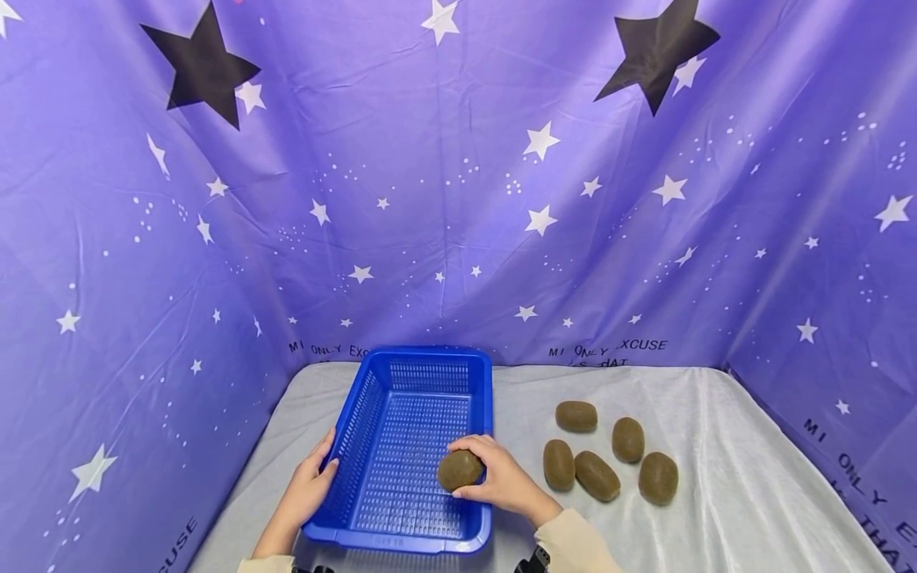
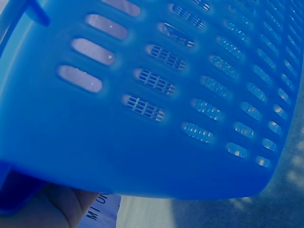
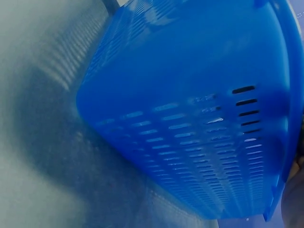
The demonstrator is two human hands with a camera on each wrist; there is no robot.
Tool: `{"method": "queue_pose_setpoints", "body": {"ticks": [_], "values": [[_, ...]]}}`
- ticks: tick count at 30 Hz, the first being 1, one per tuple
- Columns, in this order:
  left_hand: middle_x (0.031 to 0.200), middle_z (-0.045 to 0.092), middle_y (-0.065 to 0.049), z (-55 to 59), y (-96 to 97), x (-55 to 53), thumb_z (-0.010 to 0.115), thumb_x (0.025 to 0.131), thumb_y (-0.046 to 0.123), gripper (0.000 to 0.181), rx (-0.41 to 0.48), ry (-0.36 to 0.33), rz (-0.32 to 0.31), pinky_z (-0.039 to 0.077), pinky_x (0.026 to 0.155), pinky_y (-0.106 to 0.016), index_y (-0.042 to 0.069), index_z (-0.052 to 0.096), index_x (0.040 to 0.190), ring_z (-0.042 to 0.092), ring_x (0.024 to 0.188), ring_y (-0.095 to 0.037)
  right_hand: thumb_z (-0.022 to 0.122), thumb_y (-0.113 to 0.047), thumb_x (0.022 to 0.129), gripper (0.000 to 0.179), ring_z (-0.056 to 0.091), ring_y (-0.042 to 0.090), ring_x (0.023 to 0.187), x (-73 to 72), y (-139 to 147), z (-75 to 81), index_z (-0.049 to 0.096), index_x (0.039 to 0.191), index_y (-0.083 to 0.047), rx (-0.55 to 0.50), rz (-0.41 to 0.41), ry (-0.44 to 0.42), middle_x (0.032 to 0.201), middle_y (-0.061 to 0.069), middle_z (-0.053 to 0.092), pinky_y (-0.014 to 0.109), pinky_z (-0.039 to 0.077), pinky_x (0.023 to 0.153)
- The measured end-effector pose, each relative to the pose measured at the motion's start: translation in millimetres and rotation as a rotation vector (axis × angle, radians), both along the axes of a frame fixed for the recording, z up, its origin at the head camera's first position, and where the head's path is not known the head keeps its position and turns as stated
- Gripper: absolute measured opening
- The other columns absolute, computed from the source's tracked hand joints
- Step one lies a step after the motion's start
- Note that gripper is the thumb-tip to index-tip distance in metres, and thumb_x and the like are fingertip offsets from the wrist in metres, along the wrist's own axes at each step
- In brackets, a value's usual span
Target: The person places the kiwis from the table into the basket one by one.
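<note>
A blue plastic basket (image 1: 419, 446) with slotted walls stands on the cloth, and no fruit lies on the visible part of its floor. My left hand (image 1: 308, 481) holds its left rim; in the left wrist view part of that hand (image 2: 52, 206) shows below the rim. Over the basket's right side, my right hand (image 1: 497, 477) grips a brown kiwi (image 1: 458, 470) between thumb and fingers. The right wrist view shows mostly the basket's outer wall (image 3: 190, 118), with only a sliver of the hand at the right edge.
Several more kiwis lie in a loose group on the cloth to the right, among them a kiwi (image 1: 576, 416) at the back and another kiwi (image 1: 658, 478) at the right. Pale cloth (image 1: 745, 477) covers the table. Purple star-printed curtains (image 1: 444, 199) enclose the back and sides.
</note>
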State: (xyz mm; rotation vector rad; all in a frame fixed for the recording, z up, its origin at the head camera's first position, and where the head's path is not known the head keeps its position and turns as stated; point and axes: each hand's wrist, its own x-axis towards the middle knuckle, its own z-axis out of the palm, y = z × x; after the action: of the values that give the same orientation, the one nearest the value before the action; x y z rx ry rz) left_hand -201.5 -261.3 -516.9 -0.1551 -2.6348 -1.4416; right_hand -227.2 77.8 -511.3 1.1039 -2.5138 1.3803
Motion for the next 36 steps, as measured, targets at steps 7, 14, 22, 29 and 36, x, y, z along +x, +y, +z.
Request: {"method": "queue_pose_setpoints", "body": {"ticks": [7, 14, 22, 29, 36], "values": [[0.146, 0.027, -0.033, -1.6, 0.3, 0.1, 0.046, 0.093, -0.002, 0.054, 0.003, 0.025, -0.006, 0.011, 0.09, 0.005, -0.011, 0.027, 0.143, 0.023, 0.135, -0.046, 0.084, -0.02, 0.068, 0.059, 0.052, 0.013, 0.105, 2.3, 2.1, -2.8, 0.058, 0.121, -0.023, -0.005, 0.014, 0.079, 0.119, -0.006, 0.06, 0.035, 0.047, 0.089], [0.145, 0.028, -0.033, 0.4, 1.4, 2.1, 0.047, 0.093, 0.0, 0.053, 0.004, 0.046, -0.008, 0.013, 0.091, 0.004, -0.012, 0.029, 0.142, 0.023, 0.134, -0.047, 0.08, -0.013, 0.073, 0.052, 0.053, 0.018, 0.11, 4.5, 3.8, -5.8, 0.059, 0.12, -0.019, -0.056, 0.007, 0.072, 0.12, -0.001, 0.06, 0.036, 0.045, 0.095], [0.145, 0.028, -0.032, 0.7, 0.7, 2.3, 0.047, 0.093, 0.0, 0.053, -0.011, 0.027, -0.005, 0.012, 0.092, 0.003, -0.011, 0.029, 0.142, 0.024, 0.135, -0.046, 0.077, 0.001, 0.072, 0.046, 0.057, 0.013, 0.097, 11.9, 13.9, 2.5, 0.06, 0.114, -0.001, -0.221, 0.001, 0.034, 0.108, 0.011, 0.062, 0.034, 0.051, 0.085], [0.146, 0.027, -0.031, 3.7, 0.4, 2.9, 0.047, 0.094, 0.0, 0.053, -0.016, 0.0, 0.005, 0.018, 0.104, -0.009, -0.01, 0.028, 0.143, 0.023, 0.136, -0.044, 0.072, 0.007, 0.075, 0.041, 0.06, 0.016, 0.097, 20.7, 33.8, 16.3, 0.057, 0.113, 0.01, -0.374, -0.005, -0.026, 0.106, 0.026, 0.061, 0.034, 0.052, 0.085], [0.146, 0.027, -0.031, -0.1, 0.5, 0.5, 0.046, 0.093, -0.001, 0.054, -0.013, 0.003, 0.004, 0.011, 0.09, 0.004, -0.01, 0.027, 0.143, 0.024, 0.136, -0.045, 0.072, 0.009, 0.074, 0.039, 0.058, 0.005, 0.096, 26.4, 57.4, 14.8, 0.057, 0.11, 0.014, -0.402, -0.102, -0.038, 0.105, 0.017, 0.063, 0.034, 0.053, 0.082]]}}
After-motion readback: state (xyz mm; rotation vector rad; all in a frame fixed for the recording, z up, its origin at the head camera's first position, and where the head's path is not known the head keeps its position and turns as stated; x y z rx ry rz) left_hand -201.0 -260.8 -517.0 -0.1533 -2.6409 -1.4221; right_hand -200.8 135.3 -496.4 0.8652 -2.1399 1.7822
